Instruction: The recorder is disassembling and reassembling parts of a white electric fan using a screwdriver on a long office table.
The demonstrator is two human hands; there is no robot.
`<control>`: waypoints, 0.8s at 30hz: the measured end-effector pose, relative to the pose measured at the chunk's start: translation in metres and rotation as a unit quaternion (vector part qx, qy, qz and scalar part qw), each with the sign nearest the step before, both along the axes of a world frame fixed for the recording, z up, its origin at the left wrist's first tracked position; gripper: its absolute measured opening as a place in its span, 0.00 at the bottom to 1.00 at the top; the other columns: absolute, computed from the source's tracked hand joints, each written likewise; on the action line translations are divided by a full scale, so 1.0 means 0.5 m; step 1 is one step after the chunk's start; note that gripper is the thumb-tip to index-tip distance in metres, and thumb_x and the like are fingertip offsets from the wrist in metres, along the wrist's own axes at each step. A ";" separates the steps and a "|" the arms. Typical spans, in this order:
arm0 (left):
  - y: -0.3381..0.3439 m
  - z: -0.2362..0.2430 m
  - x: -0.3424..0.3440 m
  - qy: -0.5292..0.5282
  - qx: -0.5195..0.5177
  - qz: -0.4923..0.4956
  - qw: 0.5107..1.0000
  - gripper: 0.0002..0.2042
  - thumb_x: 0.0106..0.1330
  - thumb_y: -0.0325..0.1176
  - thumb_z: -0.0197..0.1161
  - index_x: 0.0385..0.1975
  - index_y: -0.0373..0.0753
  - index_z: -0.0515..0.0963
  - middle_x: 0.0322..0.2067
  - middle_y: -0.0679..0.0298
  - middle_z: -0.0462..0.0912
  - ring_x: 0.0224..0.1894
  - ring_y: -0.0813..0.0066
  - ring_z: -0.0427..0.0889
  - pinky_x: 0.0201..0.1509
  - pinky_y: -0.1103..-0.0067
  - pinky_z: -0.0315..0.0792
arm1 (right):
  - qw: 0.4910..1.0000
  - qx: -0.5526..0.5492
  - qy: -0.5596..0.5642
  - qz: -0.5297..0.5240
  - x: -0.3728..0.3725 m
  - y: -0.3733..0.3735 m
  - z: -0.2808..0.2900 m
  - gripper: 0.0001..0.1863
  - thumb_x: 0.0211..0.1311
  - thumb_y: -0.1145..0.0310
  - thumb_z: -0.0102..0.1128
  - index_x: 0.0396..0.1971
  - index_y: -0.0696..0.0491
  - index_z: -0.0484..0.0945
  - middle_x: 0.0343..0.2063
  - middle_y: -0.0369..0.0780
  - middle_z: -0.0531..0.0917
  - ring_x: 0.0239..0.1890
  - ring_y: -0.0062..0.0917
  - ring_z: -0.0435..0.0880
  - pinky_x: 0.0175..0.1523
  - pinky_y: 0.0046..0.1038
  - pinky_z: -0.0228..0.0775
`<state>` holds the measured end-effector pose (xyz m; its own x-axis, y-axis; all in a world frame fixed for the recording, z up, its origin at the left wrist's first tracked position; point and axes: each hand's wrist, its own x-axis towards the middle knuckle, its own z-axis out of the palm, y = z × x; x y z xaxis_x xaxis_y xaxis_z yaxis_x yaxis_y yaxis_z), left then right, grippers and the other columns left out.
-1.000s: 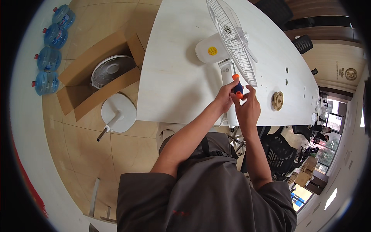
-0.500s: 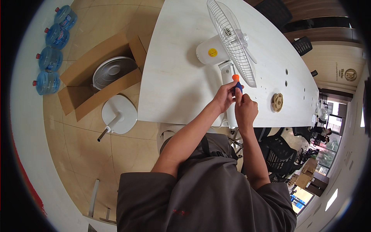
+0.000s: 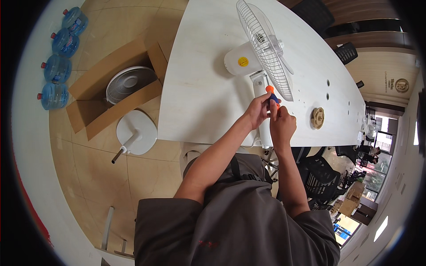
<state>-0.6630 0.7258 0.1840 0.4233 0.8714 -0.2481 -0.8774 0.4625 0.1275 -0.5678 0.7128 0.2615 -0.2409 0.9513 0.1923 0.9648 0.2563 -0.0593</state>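
Observation:
A white electric fan (image 3: 248, 60) lies on the white table (image 3: 199, 88), with its wire grille (image 3: 266, 44) standing on edge and its white neck (image 3: 262, 111) pointing toward me. My left hand (image 3: 256, 111) grips a small screwdriver with an orange and blue handle (image 3: 270, 94) over the neck. My right hand (image 3: 282, 125) is closed beside it, fingers touching the same tool and the neck. The tool's tip is hidden by my fingers.
A gold-coloured round nut (image 3: 317, 118) lies on the table right of my hands. On the floor to the left are an open cardboard box (image 3: 102, 102) holding a fan grille (image 3: 128, 84), a round white fan base (image 3: 135, 131) and several blue water bottles (image 3: 57, 66). Black chairs (image 3: 324, 177) stand at the right.
Both hands have stayed at the fan's neck with the screwdriver, shifting only slightly. The fan has not moved.

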 end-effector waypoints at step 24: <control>0.013 0.009 0.004 0.005 -0.053 0.027 0.998 0.22 0.65 0.57 0.60 0.31 0.42 0.74 0.23 0.69 0.74 0.27 0.78 0.75 0.32 0.81 0.70 | 0.992 -0.018 0.096 0.078 -0.027 -0.015 0.042 0.18 0.57 0.64 0.68 0.42 0.57 0.74 0.20 0.42 0.83 0.18 0.35 0.82 0.24 0.32 0.70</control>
